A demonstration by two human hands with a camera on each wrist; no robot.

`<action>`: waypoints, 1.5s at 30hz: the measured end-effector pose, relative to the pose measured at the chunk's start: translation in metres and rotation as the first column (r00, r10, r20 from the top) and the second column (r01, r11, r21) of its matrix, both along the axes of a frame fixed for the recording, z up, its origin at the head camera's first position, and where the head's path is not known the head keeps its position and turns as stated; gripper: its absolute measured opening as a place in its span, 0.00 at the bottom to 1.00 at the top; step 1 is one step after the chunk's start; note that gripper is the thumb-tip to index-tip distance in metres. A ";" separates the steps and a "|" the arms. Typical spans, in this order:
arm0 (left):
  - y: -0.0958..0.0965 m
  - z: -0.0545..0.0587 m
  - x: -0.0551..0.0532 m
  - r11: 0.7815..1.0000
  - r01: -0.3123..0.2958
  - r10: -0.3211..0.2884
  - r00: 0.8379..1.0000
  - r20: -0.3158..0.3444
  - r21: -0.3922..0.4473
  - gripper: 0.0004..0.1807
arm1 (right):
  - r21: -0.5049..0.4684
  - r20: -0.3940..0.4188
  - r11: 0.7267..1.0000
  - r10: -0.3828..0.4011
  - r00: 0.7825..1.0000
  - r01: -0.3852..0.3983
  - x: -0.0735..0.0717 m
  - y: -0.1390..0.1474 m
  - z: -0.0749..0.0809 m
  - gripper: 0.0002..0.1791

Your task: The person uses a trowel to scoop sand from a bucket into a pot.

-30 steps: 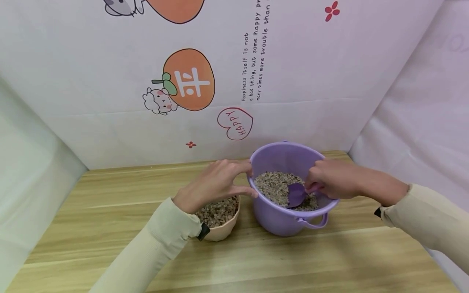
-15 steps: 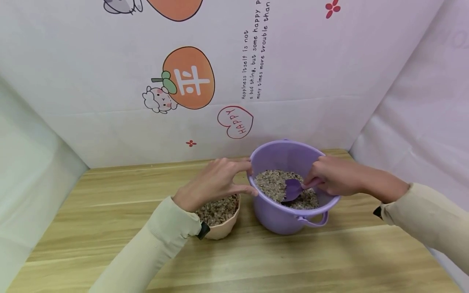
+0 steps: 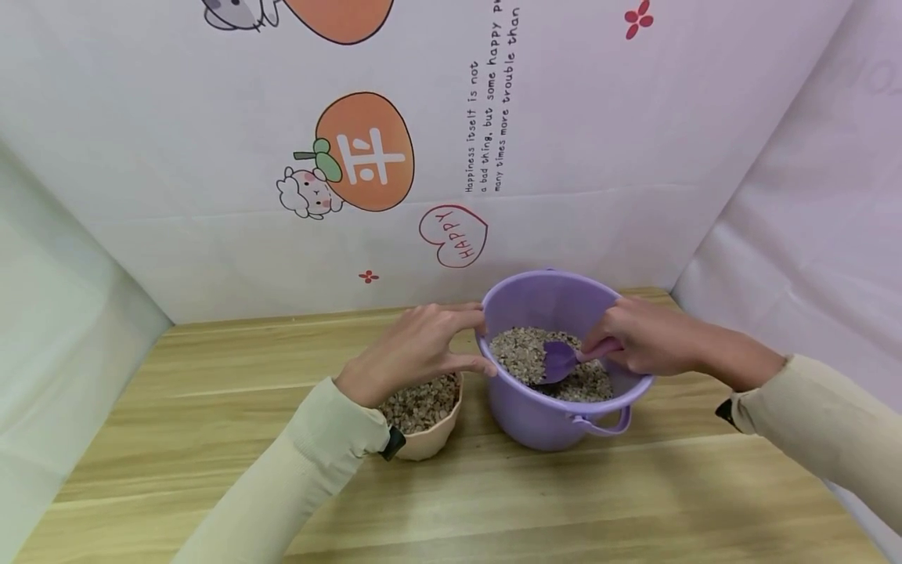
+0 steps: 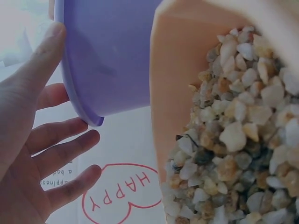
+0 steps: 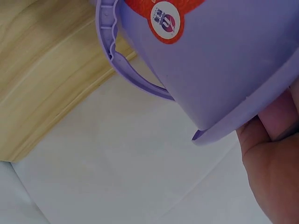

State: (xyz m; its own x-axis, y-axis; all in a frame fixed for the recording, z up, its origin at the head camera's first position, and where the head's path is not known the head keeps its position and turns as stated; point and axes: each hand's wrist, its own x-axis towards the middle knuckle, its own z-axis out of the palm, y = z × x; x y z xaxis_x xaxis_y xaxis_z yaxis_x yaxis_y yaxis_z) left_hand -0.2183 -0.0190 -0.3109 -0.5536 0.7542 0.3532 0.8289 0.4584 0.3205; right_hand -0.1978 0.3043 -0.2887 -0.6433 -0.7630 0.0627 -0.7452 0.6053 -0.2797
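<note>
A purple bucket (image 3: 539, 427) holds fine gravel (image 3: 517, 354). At its left rim rests my left hand (image 3: 416, 348), the thumb and fingertips touching the rim with the fingers loosely spread; the left wrist view shows them apart from one another. My right hand (image 3: 644, 337) reaches over the right rim and grips the handle of a small purple shovel (image 3: 561, 362), whose blade sits in the gravel. Below my left wrist is a peach-coloured pot (image 3: 428, 442) filled with pebbles (image 4: 233, 140), partly hidden by that hand. From the right wrist view the shovel's blade is hidden.
Everything stands on a wooden table (image 3: 451, 509). White printed sheeting (image 3: 564, 117) rises behind it, with plain white sheeting at both sides. The bucket's carrying handle (image 3: 606, 431) hangs at its front right.
My right hand has shifted the shovel slightly left and back through the gravel, and more of its handle shows. The left hand stays at the bucket's rim.
</note>
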 end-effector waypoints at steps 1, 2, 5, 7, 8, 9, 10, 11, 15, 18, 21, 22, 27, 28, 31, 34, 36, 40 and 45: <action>0.000 0.000 0.000 1.000 0.000 0.000 1.000 -0.001 0.000 0.20 | -0.010 -0.004 1.000 0.002 1.000 -0.002 0.001 0.000 -0.001 0.14; 0.000 -0.001 0.000 1.000 0.002 -0.002 1.000 0.000 0.001 0.20 | -0.016 -0.008 1.000 0.000 1.000 0.000 0.001 -0.001 -0.002 0.14; 0.000 -0.001 0.000 1.000 -0.001 0.001 1.000 0.000 0.001 0.19 | -0.046 -0.022 0.999 0.016 1.000 -0.017 0.001 -0.002 -0.005 0.14; 0.000 -0.001 0.000 1.000 -0.005 0.005 1.000 -0.002 0.000 0.19 | -0.068 -0.009 0.997 0.029 1.000 -0.029 0.001 -0.003 -0.007 0.12; 0.000 -0.001 0.000 1.000 -0.007 0.007 1.000 0.001 0.000 0.19 | -0.076 -0.002 0.997 0.028 1.000 -0.028 0.000 -0.004 -0.008 0.12; 0.000 -0.001 0.001 1.000 -0.009 0.009 1.000 0.003 -0.001 0.19 | -0.090 0.010 0.996 0.030 0.999 -0.029 0.000 -0.003 -0.009 0.12; 0.000 -0.001 0.001 1.000 -0.011 0.011 1.000 0.006 -0.001 0.19 | -0.100 0.019 0.995 0.030 0.999 -0.028 0.000 -0.003 -0.010 0.11; 0.000 -0.001 0.001 1.000 -0.014 0.014 1.000 0.008 -0.003 0.19 | -0.107 0.027 0.994 0.027 0.999 -0.024 0.000 -0.003 -0.011 0.10; 0.000 -0.002 0.002 1.000 -0.009 0.009 1.000 0.009 -0.004 0.19 | -0.120 0.048 0.993 0.017 0.999 -0.011 0.001 -0.001 -0.014 0.09; 0.001 -0.003 0.002 1.000 -0.008 0.008 1.000 0.006 -0.003 0.19 | -0.122 0.045 0.993 0.017 0.999 -0.012 0.001 0.000 -0.015 0.10; 0.001 -0.003 0.002 1.000 -0.007 0.007 1.000 0.001 0.001 0.19 | -0.127 0.052 0.992 0.016 0.998 -0.010 0.002 0.000 -0.014 0.11; 0.002 -0.003 0.002 1.000 -0.004 0.004 1.000 -0.002 0.004 0.19 | -0.129 0.052 0.992 0.011 0.999 -0.005 0.003 0.001 -0.013 0.11; 0.001 -0.003 0.002 1.000 -0.006 0.006 1.000 -0.008 0.008 0.19 | -0.146 0.067 0.989 -0.026 0.997 0.036 0.003 0.001 -0.013 0.12; 0.001 -0.003 0.002 1.000 -0.010 0.010 1.000 -0.007 0.006 0.19 | -0.151 0.072 0.988 -0.028 0.997 0.039 0.002 0.000 -0.013 0.12; -0.001 -0.004 0.002 1.000 -0.020 0.020 1.000 0.002 0.002 0.19 | -0.168 0.082 0.985 -0.031 0.996 0.044 0.001 -0.002 -0.015 0.12; -0.001 -0.005 0.002 1.000 -0.023 0.023 1.000 0.004 0.005 0.19 | -0.178 0.082 0.983 -0.026 0.996 0.040 0.002 -0.003 -0.015 0.12; -0.001 -0.005 0.002 1.000 -0.020 0.020 1.000 0.002 0.007 0.19 | -0.182 0.082 0.982 -0.028 0.996 0.042 0.002 -0.003 -0.015 0.12; 0.000 -0.005 0.002 1.000 -0.013 0.013 1.000 -0.002 0.012 0.19 | -0.187 0.093 0.981 -0.035 0.995 0.052 0.003 -0.001 -0.016 0.12; 0.001 -0.004 0.001 1.000 -0.012 0.012 1.000 -0.001 0.017 0.19 | -0.200 0.086 0.978 -0.046 0.995 0.063 0.002 0.000 -0.018 0.14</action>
